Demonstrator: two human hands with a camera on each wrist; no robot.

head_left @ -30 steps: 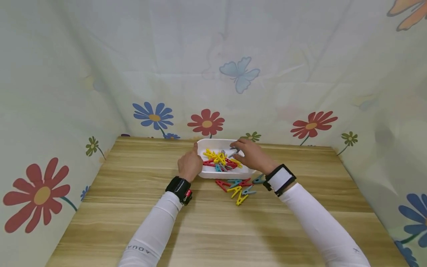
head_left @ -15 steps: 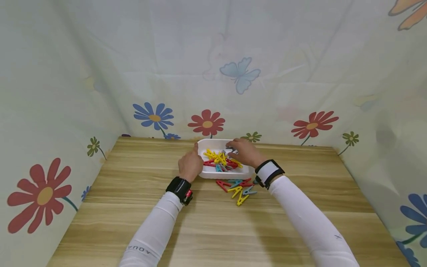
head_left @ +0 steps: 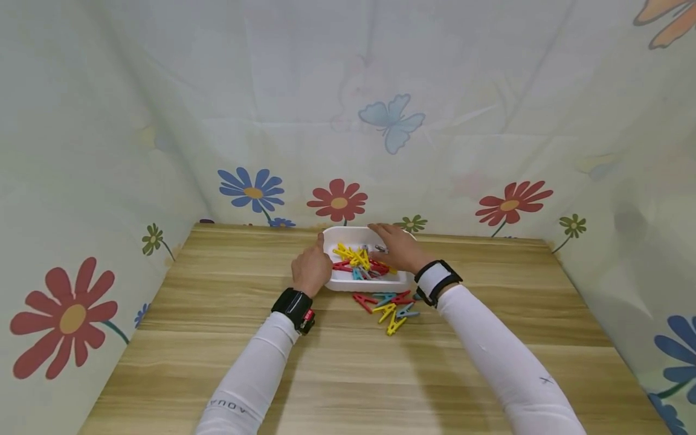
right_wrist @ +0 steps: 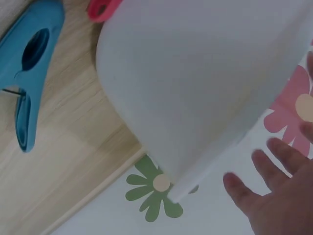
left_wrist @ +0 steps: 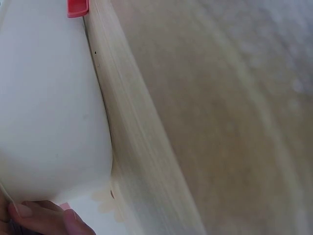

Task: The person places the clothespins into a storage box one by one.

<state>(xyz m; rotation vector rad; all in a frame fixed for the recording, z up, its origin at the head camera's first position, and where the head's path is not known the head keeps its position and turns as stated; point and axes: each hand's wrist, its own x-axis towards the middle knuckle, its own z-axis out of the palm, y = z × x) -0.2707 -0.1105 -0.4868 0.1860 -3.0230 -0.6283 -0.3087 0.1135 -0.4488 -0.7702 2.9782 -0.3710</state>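
Flowered sheeting (head_left: 293, 90) backs the desk (head_left: 348, 374); pegs (head_left: 360, 260) lie inside and in front of the white tray (head_left: 370, 287). My left hand (head_left: 311, 267) grips its end; I'd steady it and ease my right hand (head_left: 400, 249), fingers spread, lightly over the pegs.

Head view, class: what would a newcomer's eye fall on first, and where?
Probably the bright yellow and red clips heaped in the white tray at the back of the table, between the left hand and right hand. Then the big red flower on the backdrop at far left.
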